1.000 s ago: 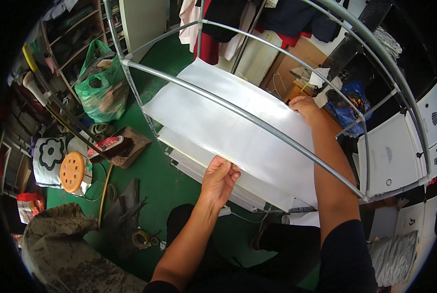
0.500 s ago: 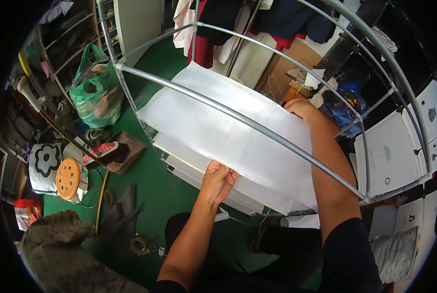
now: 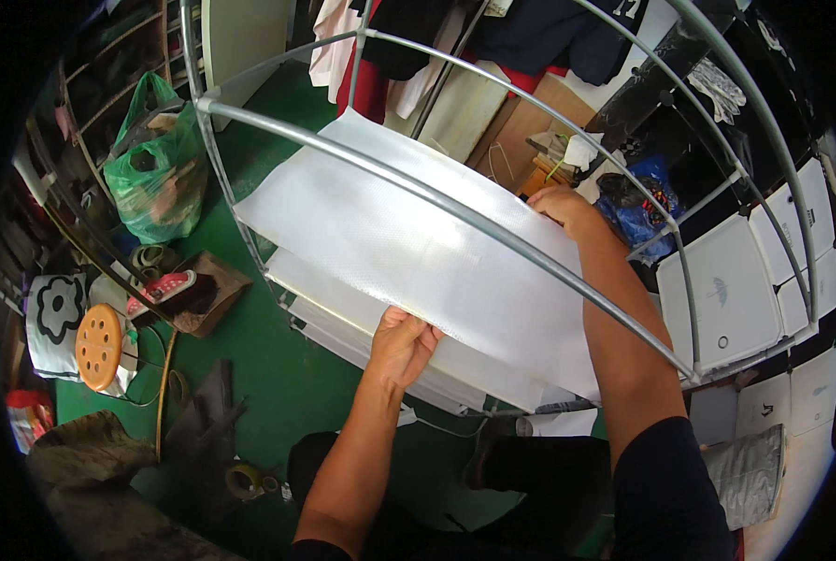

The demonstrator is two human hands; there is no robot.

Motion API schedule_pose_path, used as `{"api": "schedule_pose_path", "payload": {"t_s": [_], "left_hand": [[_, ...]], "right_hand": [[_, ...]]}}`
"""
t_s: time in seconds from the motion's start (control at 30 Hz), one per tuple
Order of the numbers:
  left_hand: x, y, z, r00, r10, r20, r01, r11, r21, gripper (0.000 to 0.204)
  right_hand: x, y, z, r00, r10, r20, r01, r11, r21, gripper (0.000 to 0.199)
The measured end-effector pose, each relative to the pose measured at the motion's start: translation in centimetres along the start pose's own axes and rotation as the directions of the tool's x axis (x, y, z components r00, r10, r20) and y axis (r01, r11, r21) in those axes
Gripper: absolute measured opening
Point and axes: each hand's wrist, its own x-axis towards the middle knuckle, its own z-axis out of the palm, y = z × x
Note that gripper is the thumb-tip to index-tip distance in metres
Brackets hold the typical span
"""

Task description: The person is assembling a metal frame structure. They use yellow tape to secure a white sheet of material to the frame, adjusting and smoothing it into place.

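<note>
One white textured sheet (image 3: 418, 252) is held between two hands inside a grey metal tube frame (image 3: 455, 201), lying roughly level beneath the frame's upper crossbar and above two similar white shelf panels (image 3: 343, 323) already stacked lower in the rack. The near edge of the sheet is pinched by the left hand (image 3: 401, 346), thumb on top and fingers curled beneath. The far edge is pressed by the right hand (image 3: 560, 208), fingers bent over the border; whether that edge is truly gripped cannot be told. The step in hand is judged to be the seating of the sheet as a shelf layer. The next move is judged to call for both edges to be squared to the side rails and lowered evenly, so that no corner snags on a tube. Beyond the left hand, on the green floor (image 3: 278, 374), a green plastic bag (image 3: 156, 173), a round orange perforated stool (image 3: 98, 346) and a flower-patterned cushion (image 3: 58, 318) are seen. Beyond the right hand, white cabinet panels (image 3: 726, 299) and a blue bag (image 3: 647, 201) are shown, with hanging garments (image 3: 390, 37) above.
</note>
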Motion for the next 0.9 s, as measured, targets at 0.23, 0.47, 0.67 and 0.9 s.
{"api": "schedule_pose_path", "payload": {"t_s": [0.23, 0.47, 0.67, 0.9], "left_hand": [[-0.2, 0.9, 1.4, 0.999, -0.010, 0.032, 0.010, 1.000, -0.017, 0.017], [-0.2, 0.7, 1.3, 0.999, -0.029, -0.014, 0.029, 1.000, -0.001, 0.012], [-0.5, 1.2, 1.3, 0.997, -0.036, -0.069, 0.038, 0.999, 0.029, 0.007], [-0.6, 1.1, 1.3, 0.998, -0.034, -0.056, 0.035, 0.999, 0.029, 0.009]], "right_hand": [[-0.9, -0.6, 0.4, 0.999, 0.021, -0.043, -0.022, 0.999, -0.028, 0.029], [1.8, 2.2, 0.9, 0.966, -0.182, -0.183, 0.190, 0.981, 0.026, 0.020], [2.1, 2.5, 1.3, 0.942, -0.273, -0.197, 0.258, 0.961, -0.102, 0.020], [2.1, 2.6, 0.8, 0.879, -0.348, -0.325, 0.302, 0.935, -0.186, 0.017]]}}
